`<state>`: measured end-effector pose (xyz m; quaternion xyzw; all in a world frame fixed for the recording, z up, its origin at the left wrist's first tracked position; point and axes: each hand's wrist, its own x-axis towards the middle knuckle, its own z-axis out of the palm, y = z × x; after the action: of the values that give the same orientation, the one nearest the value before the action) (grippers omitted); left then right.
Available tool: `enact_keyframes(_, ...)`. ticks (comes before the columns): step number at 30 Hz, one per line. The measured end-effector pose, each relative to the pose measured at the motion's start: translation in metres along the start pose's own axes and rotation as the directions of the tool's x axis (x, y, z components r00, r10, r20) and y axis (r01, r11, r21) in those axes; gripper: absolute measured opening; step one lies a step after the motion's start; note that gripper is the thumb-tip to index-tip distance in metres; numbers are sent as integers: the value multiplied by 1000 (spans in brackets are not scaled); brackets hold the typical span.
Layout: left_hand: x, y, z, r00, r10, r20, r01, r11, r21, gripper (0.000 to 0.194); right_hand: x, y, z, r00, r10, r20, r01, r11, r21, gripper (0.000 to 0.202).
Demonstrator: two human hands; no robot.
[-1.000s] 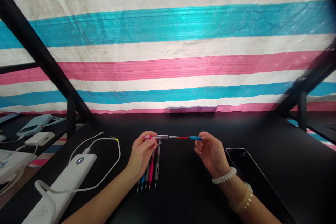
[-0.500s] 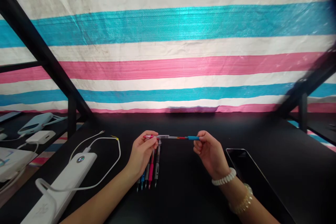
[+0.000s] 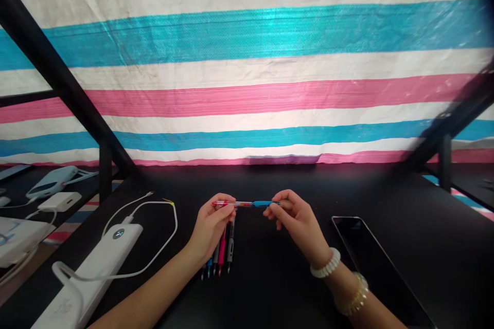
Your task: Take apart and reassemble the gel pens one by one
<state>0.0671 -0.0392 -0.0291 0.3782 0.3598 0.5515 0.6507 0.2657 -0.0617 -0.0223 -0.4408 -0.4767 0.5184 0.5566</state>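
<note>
Between my two hands a pen [image 3: 244,204] lies level above the black table. Its clear barrel with red parts is pinched at the left end by my left hand [image 3: 210,221]. My right hand [image 3: 295,218] pinches the blue grip section [image 3: 262,204] at the other end, close to the tip. The blue section meets the clear barrel, with the refill showing inside. Below my left hand several pens lie side by side, among them a pink pen [image 3: 222,253] and a grey pen [image 3: 230,247]; their upper ends are partly hidden by that hand.
A white power bank [image 3: 104,262] with a looped white cable [image 3: 176,221] lies on the left. On the right, a dark phone [image 3: 370,252] rests partly beneath my right forearm. Black frame bars [image 3: 65,82] and a striped sheet [image 3: 247,97] stand behind the table [image 3: 278,288].
My right hand has moved left, bringing the blue grip section over the exposed refill and up to the clear barrel. My left hand has barely moved.
</note>
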Motion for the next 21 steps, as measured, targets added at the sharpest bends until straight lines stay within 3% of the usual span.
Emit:
enact_keyframes(4, 1, -2, -2, 1000, -17, 8, 17, 1000, -13, 15, 0, 3, -3, 998, -58, 1, 57, 980, -193, 26)
enact_keyframes(9, 1, -3, -4, 1000, -18, 21, 18, 1000, -25, 15, 0, 5, -5, 994, -113, 15, 110, 920, -376, 41)
enact_keyframes(13, 1, -1, -3, 1000, -15, 1, 15, 1000, -27, 16, -3, 5, -2, 993, -114, -1, 108, 941, -320, 24)
enact_keyframes(16, 2, -1, -3, 1000, -3, -16, 2, 999, -44, 16, -4, 4, 1, 993, -115, 3, 111, 959, -261, 33)
enact_keyframes(21, 3, -2, -3, 1000, -9, -18, 8, 999, -53, 15, -3, 6, 0, 991, -131, -8, 122, 944, -308, 14)
